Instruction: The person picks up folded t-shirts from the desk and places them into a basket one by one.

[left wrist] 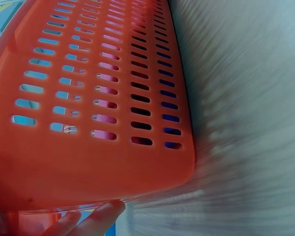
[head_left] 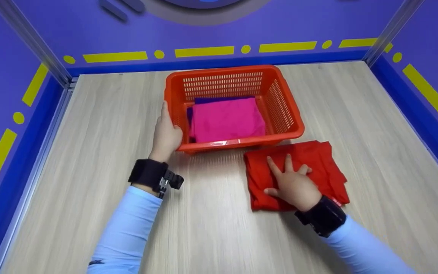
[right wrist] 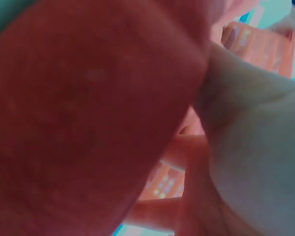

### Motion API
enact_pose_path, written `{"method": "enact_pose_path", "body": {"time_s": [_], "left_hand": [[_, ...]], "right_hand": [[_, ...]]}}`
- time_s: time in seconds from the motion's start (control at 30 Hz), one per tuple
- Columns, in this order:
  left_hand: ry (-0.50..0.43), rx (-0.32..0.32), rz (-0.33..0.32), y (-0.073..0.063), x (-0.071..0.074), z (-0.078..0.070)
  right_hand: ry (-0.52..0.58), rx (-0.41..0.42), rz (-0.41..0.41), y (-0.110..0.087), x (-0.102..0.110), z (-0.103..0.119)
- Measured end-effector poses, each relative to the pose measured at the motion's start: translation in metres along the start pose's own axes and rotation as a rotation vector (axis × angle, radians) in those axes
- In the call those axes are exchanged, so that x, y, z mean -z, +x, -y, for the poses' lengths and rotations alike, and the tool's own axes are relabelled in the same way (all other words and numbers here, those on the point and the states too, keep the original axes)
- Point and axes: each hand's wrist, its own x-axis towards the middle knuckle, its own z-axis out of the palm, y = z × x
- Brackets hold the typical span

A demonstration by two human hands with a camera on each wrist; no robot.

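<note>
An orange-red plastic basket (head_left: 238,142) with slotted walls stands toward the back of the table. My left hand (head_left: 167,137) holds its left front corner, thumb over the rim and fingers along the outside. In the left wrist view, fingertips (left wrist: 105,212) show against that corner. Inside the basket lies a folded pink cloth (head_left: 226,120) over a dark blue-purple one (head_left: 219,99). A folded red cloth (head_left: 321,163) lies in front of the basket's right part. On top of it rests my right hand (head_left: 296,185), fingers spread. Red fabric (right wrist: 83,113) fills much of the right wrist view.
The light wood-grain tabletop (head_left: 211,220) carries the basket and the red cloth. Purple-blue panels with yellow marks (head_left: 203,51) wall in the back and both sides. A metal frame edge (head_left: 48,152) runs along the left.
</note>
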Motion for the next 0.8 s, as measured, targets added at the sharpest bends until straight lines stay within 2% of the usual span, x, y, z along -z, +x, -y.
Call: {"method": "enact_pose_path", "body": {"time_s": [0.43, 0.8], "left_hand": [[-0.008, 0.003, -0.004, 0.001, -0.001, 0.003], [0.002, 0.004, -0.001, 0.001, -0.001, 0.001]], "right_hand": [[-0.171, -0.058, -0.019, 0.009, -0.002, 0.070], [-0.209, -0.077, 0.015, 0.015, 0.001, 0.115]]}}
